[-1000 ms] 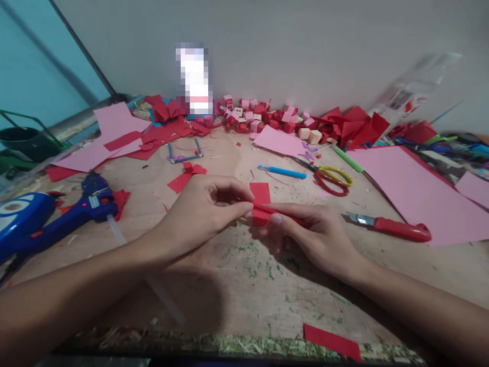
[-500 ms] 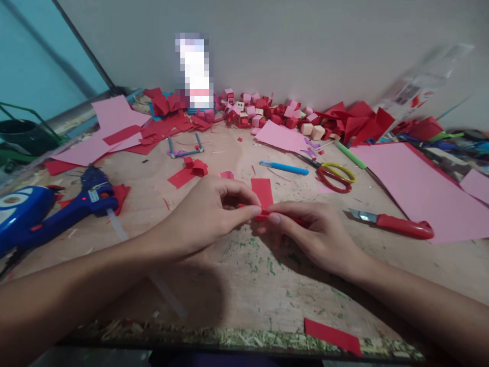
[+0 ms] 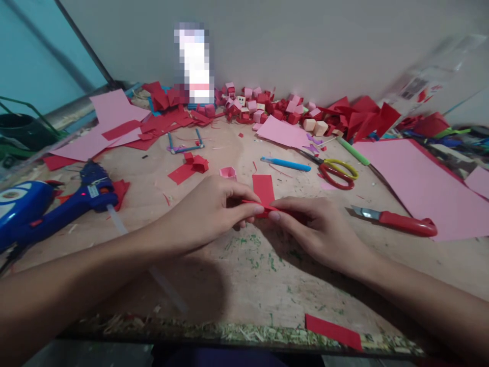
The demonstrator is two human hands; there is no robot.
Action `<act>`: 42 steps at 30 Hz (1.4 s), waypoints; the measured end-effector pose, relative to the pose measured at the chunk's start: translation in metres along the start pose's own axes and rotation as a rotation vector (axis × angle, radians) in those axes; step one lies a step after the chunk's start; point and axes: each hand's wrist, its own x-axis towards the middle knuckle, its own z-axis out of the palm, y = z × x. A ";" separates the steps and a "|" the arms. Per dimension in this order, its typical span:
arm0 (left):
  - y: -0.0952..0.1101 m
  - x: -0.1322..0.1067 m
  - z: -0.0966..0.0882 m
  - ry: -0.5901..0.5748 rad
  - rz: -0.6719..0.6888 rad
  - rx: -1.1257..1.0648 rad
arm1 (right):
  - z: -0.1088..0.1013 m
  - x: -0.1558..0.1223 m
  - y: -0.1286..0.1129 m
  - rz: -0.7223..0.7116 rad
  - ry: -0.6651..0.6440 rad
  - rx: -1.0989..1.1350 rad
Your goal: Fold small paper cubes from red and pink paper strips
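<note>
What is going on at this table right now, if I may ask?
A person pinches a red paper piece between the left hand and right hand, which meet at its near edge, low over the wooden table. Scissors, a red knife and a blue glue gun lie nearby; small paper cubes are piled by the wall.

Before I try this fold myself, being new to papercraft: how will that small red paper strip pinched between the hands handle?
The small red paper strip probably bends easily: the left hand and right hand crease it with fingertips alone. Thin and flat, it is likely very light and slides when nudged.
</note>
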 end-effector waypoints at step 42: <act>0.003 -0.002 0.000 0.031 0.190 0.242 | -0.005 0.002 0.002 0.240 -0.091 0.342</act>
